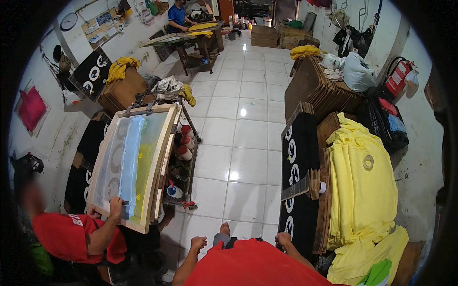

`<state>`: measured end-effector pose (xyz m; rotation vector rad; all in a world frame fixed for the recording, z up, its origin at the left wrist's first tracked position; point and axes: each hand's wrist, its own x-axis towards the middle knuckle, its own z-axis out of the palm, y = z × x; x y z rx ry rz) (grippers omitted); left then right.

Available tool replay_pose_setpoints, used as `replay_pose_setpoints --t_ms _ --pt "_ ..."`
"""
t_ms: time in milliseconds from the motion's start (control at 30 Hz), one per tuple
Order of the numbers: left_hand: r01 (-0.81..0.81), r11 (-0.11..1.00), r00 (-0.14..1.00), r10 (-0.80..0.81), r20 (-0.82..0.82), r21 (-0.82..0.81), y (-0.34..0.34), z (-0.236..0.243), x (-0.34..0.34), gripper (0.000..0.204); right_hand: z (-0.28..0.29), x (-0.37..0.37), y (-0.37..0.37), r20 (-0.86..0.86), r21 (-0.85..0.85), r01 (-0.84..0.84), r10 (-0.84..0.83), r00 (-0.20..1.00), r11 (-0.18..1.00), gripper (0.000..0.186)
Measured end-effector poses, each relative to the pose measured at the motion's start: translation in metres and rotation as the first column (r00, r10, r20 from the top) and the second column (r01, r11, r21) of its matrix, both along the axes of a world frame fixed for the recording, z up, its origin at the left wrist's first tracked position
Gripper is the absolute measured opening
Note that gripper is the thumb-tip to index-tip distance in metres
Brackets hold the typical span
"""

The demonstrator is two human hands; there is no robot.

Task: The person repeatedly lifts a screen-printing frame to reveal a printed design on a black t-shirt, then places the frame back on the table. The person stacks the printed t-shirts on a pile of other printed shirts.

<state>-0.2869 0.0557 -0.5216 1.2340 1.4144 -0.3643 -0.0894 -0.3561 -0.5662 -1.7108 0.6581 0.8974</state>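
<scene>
My left hand [198, 243] hangs low over the tiled floor, its fingers curled, with nothing visible in them. On the other side, my right hand [285, 240] is closed at the left edge of a long black printed cloth [299, 143]. Whether it grips that edge or only rests beside it, I cannot tell. White ring shapes run along the cloth, which lies next to a stack of brown boards [323, 209]. Across the cloth lies a short dark board [296, 189] at the end of several thin brown boards.
At left, a co-worker in red [76, 236] works at a wooden-framed printing screen [164, 125] with blue ink. Bottles [185, 152] stand on the rack below. Yellow cloth [360, 176] is piled at right. Another person in blue [177, 18] stands at a far table [210, 29].
</scene>
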Motion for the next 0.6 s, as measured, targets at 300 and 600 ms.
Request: replay_pose_setpoints --t_ms 300,600 --pt "0.255 0.963 0.958 -0.24 -0.156 0.087 -0.024 0.017 -0.01 0.018 0.001 0.014 -0.016 -0.08 -0.054 -0.071 0.066 0.995 0.996 0.005" --pt "0.016 1.0 0.999 -0.016 -0.039 -0.011 -0.022 -0.031 -0.007 0.018 0.008 0.018 -0.025 -0.103 -0.083 -0.127 0.118 0.988 0.988 0.003"
